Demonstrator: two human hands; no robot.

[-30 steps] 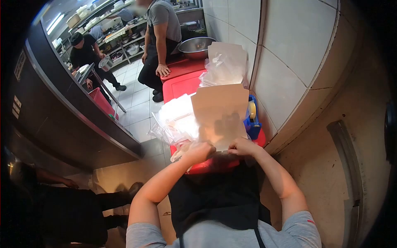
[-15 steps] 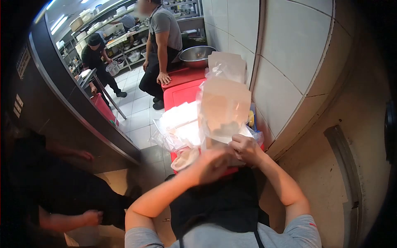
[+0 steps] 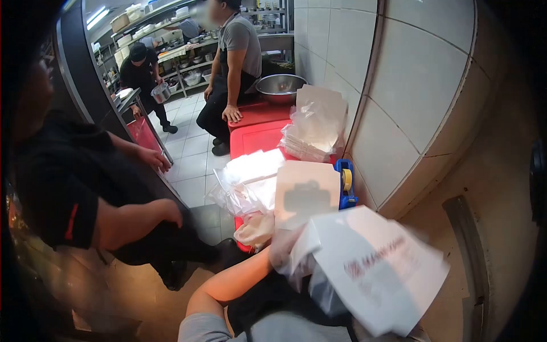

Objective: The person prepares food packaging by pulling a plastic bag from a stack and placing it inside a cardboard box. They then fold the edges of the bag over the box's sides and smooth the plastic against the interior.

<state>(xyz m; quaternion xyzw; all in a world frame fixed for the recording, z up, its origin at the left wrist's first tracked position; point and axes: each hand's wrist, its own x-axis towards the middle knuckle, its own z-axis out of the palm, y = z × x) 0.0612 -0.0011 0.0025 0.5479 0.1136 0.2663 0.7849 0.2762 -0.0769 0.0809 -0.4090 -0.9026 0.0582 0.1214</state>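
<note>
A white cardboard food box [image 3: 382, 268] with dark red print hangs tilted in front of my body, blurred by motion. Clear plastic [image 3: 330, 290] trails under its left side. My left hand [image 3: 282, 251] is closed at the box's left edge, its fingers partly covered by plastic and smeared. My right hand is hidden, with the box across where that arm would show. Just beyond, another open cardboard piece [image 3: 307, 196], tan inside, lies on the red lid [image 3: 259, 139]. A crumpled pale cloth or bag [image 3: 254, 229] sits left of it, near my left hand.
White packets in plastic [image 3: 250, 176] lie at the left. A blue tape dispenser [image 3: 346, 185] stands by the tiled wall [image 3: 421, 85]. Farther back are stacked boxes [image 3: 319, 122] and a steel bowl [image 3: 280, 86]. A co-worker [image 3: 85, 188] stands close left; another person [image 3: 233, 57] sits ahead.
The box has been lifted off the stack toward me and turned to the right, showing its printed outside. My right hand has passed out of sight. The co-worker on the left has come closer.
</note>
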